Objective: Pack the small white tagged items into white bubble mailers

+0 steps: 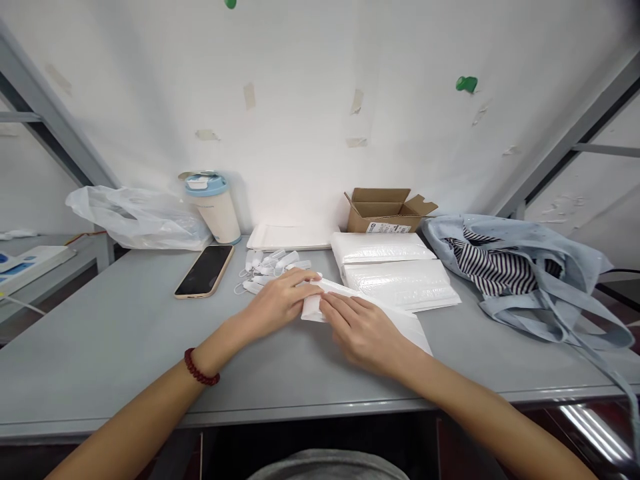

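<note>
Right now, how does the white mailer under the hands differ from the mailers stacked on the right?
The mailer under the hands lies alone, angled, one end gripped by the left hand and pressed by the right hand. The stacked mailers lie flat, overlapped and untouched. Both are white padded envelopes on the grey table.

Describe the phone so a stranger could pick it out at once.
Start at the grey table and find the blue-lidded cup by the wall. The phone lies flat just in front of it, left of both hands. It is the only dark, glossy slab there.
</note>
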